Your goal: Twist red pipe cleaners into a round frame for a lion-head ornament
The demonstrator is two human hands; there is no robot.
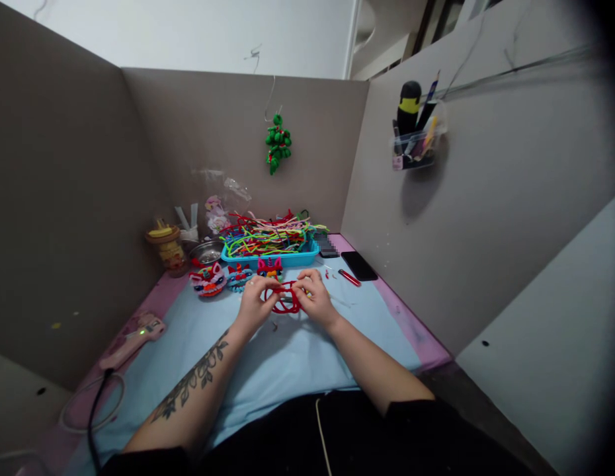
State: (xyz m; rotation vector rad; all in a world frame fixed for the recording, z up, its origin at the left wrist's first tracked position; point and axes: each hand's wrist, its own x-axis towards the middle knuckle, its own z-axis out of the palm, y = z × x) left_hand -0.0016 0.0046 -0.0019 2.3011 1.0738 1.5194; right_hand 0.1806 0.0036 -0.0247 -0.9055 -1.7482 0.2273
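Between my two hands is a red pipe-cleaner frame (286, 309), bent into a rounded open shape and held just above the blue cloth (307, 357). My left hand (260, 299) pinches its left side with thumb and forefinger. The fingers of my right hand (312, 296) are closed on its upper right edge. Just beyond my hands stand several finished fuzzy animal heads: a pink and red one (208, 281), a blue one (239, 277) and a red one with pink ears (270, 266), partly hidden by my fingers.
Behind, a blue tray (268, 260) is heaped with colourful pipe cleaners (272, 233). A red cutter (350, 277) and a black phone (359, 266) lie right. A pink glue gun (136, 338) with its cable lies left, near a metal bowl (207, 252) and a lidded jar (169, 251).
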